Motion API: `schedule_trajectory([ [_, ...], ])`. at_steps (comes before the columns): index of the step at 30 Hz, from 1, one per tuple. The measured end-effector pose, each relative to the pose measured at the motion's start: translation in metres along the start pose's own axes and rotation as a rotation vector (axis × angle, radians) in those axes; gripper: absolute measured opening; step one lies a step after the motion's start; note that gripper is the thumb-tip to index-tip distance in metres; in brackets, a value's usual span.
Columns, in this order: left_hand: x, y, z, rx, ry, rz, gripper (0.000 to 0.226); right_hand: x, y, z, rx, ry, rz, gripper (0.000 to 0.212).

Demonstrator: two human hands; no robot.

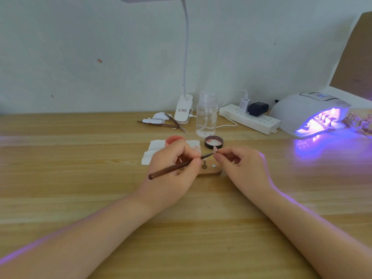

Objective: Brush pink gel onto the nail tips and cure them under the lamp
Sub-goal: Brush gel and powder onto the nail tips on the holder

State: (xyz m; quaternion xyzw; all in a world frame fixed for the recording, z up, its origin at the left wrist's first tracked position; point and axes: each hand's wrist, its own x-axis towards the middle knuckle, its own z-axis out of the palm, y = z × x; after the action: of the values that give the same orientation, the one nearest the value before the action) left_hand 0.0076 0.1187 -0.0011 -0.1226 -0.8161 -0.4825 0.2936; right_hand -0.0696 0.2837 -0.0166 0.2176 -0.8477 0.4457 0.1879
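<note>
We hold the brush (177,166) in our left hand (173,168), its grip pinching the dark wooden handle near the ferrule, bristle end angled up to the right. Our right hand (239,164) pinches a small pink nail tip (215,148) by its lower end, raised just above the wooden stand (209,171) on the tabletop (80,158); the bristles meet the tip or sit just short of it, we cannot tell which. The open pot of pink gel (173,140) rests on a white wipe (153,152) behind our left hand, its lid (214,142) just beside. The curing lamp (308,113) glows violet well to the right, with some pieces inside.

We judge the tip very light, thin and springy, slick once coated, so we should pinch only its uncoated base and stroke gently, keeping wet gel clear of our fingertips.
</note>
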Motion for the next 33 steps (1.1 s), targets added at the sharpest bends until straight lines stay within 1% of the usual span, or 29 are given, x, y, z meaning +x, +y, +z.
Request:
schedule_trajectory([
  [2,0.006,0.008,-0.006,-0.047,0.044,-0.057,0.008,0.000,0.000,0.000,0.005,0.002,0.016,0.005],
  [4,0.020,0.016,-0.012,-0.058,0.110,-0.140,0.018,0.000,0.000,0.000,0.002,0.000,0.018,0.004],
  [6,0.041,0.018,-0.023,0.038,0.185,-0.248,0.020,0.000,-0.001,0.000,-0.001,-0.005,0.018,0.004],
  [7,0.053,0.018,-0.030,0.098,0.191,-0.313,0.020,0.000,-0.001,0.000,0.004,-0.007,0.020,0.005],
  [10,0.081,0.013,-0.053,0.275,0.120,-0.451,0.020,-0.001,-0.001,0.000,0.017,-0.019,0.029,0.005],
  [14,0.102,0.004,-0.060,0.397,-0.005,-0.544,0.020,-0.002,-0.002,0.000,0.011,-0.036,0.035,0.006],
  [19,0.109,-0.008,-0.051,0.399,-0.145,-0.651,0.018,-0.002,-0.002,0.000,0.014,-0.049,0.049,0.008],
  [24,0.108,-0.015,-0.043,0.393,-0.184,-0.701,0.021,-0.002,-0.002,0.000,0.004,-0.051,0.042,0.007],
  [27,0.106,-0.020,-0.042,0.386,-0.207,-0.722,0.017,-0.002,-0.002,-0.001,0.003,-0.054,0.041,0.006],
  [29,0.106,-0.022,-0.045,0.340,-0.183,-0.730,0.014,-0.002,-0.003,-0.001,0.009,-0.060,0.044,0.006],
  [33,0.108,-0.024,-0.061,0.153,-0.068,-0.772,0.009,-0.002,-0.004,-0.002,0.010,-0.068,0.040,0.007],
])
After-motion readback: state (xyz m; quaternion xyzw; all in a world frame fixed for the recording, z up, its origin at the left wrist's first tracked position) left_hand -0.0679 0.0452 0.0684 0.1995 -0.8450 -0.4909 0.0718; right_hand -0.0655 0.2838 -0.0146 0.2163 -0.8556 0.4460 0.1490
